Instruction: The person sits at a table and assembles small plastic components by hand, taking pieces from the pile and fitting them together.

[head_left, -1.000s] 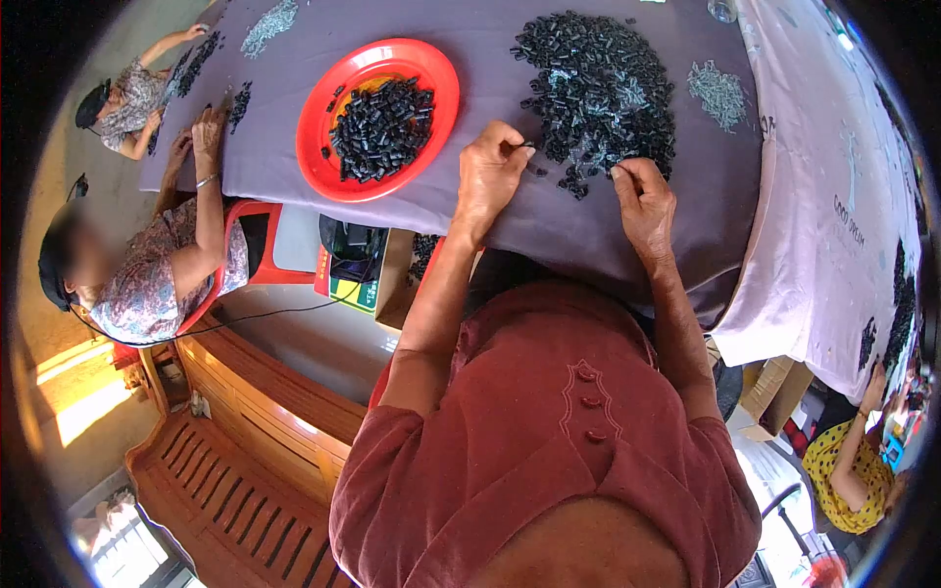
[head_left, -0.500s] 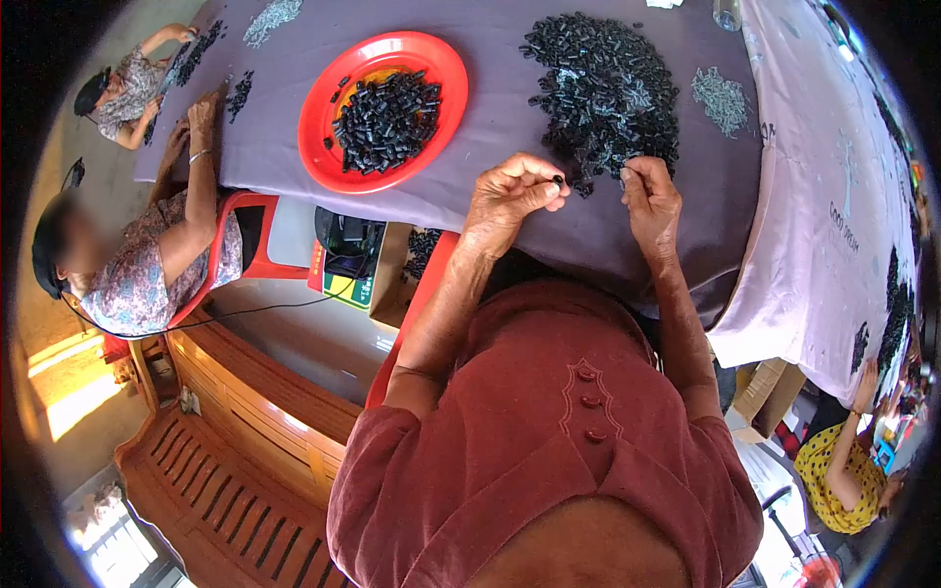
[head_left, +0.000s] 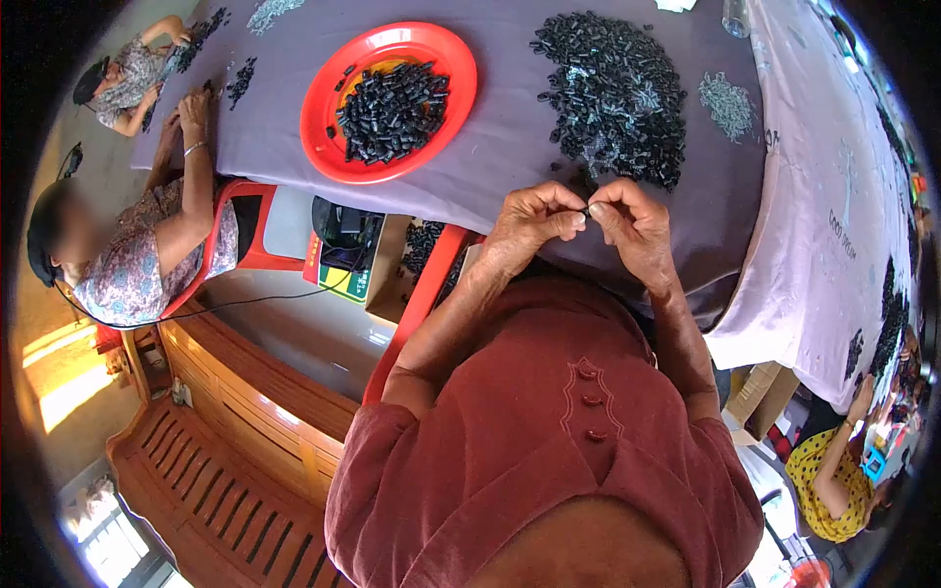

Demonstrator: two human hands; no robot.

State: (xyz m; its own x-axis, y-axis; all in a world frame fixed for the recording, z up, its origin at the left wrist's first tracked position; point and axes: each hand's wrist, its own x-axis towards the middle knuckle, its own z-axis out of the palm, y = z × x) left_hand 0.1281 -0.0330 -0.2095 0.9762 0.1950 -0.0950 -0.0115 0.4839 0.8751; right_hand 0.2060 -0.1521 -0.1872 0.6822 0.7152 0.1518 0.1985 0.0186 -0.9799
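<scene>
My left hand is closed in a pinch on a small black cylindrical piece. Fingertips of my right hand meet the same piece from the other side, also pinched. Whatever else the right fingers hold is too small to make out. Just beyond both hands lies a wide heap of black cylindrical pieces with grey bits among them. To its right is a small pile of thin grey metal-looking pieces. A red plate on the left carries many more black pieces.
A purple cloth covers the table. On the left, a person sits at a red chair; another person works farther off. A person in yellow is at the right. Below the table edge stands a cardboard box.
My right hand has moved left and my left hand slightly right and nearer my body. Their fingertips, apart before, now meet at the small black piece.
</scene>
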